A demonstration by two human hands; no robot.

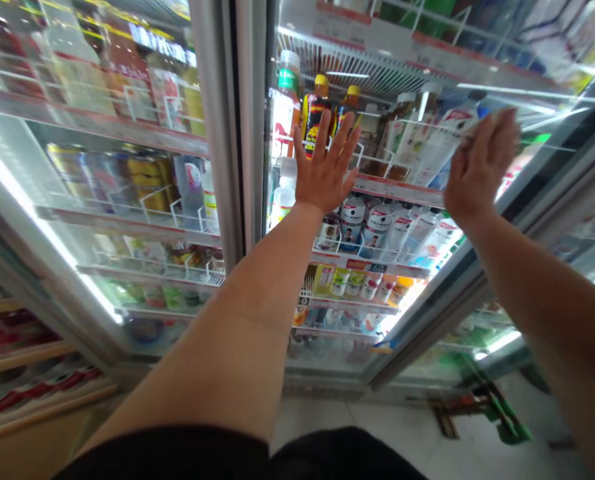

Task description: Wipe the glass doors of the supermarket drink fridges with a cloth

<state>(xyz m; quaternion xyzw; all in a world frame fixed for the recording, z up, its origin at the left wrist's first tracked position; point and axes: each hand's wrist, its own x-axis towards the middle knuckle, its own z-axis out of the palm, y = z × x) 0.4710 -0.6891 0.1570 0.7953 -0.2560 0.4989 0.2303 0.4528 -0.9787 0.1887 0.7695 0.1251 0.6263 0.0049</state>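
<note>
Both arms reach forward toward a glass-fronted drinks fridge. My left hand (pixel 326 170) is raised with its fingers spread and holds nothing. Behind its fingertips stand dark bottles with yellow caps (pixel 316 107) on an upper shelf. Further right, my right hand (pixel 482 163) is up too, its fingers stretched out and somewhat blurred, with nothing in it. Nearest to it are clear bottles with red-and-white labels (pixel 452 127) on the same shelf. Whether either palm touches the glass I cannot tell.
Bottles (pixel 377 227) and small cartons (pixel 355 283) fill lower shelves. A metal door frame (pixel 247 133) divides off the left fridge section, which holds cans (pixel 150 177). Shelves with red packages (pixel 7 333) stand far left. A green object (pixel 515 427) lies low on the right, above the tiled floor (pixel 402 420).
</note>
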